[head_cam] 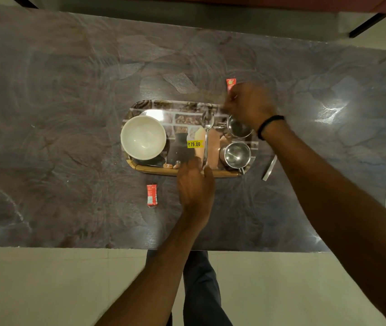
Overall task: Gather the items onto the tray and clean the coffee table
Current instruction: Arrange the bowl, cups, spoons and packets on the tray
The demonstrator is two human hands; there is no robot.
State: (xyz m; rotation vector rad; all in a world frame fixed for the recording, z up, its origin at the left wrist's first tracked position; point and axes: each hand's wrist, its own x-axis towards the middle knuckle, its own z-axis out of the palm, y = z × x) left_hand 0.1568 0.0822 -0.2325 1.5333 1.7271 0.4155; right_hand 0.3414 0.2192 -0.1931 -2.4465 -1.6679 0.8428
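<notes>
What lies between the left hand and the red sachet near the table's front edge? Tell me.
Nothing visible. The left hand rests at the tray's near rim; only bare table separates it from the red sachet.
</notes>
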